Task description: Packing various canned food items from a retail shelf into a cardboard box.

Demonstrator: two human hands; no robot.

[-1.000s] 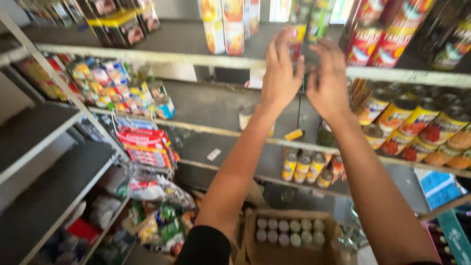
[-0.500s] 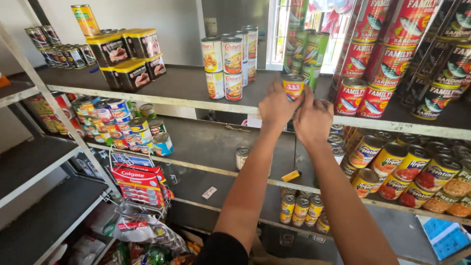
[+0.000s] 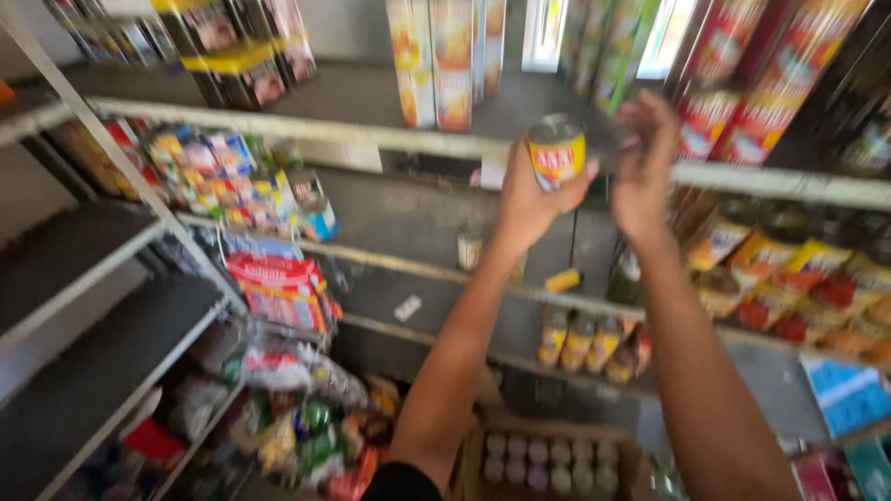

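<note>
A: How is your can (image 3: 556, 153) sitting?
B: Upright, long axis vertical, lid up; your left hand (image 3: 531, 198) wraps it from behind, just below the top shelf's (image 3: 306, 128) front edge.
A: And your right hand (image 3: 643, 167)?
B: Beside the can, fingers loosely curled, holding nothing.
A: Anything unclear?
B: The frame is blurred; red tins (image 3: 733, 121) stand behind, a carton (image 3: 543, 455) below.
</note>
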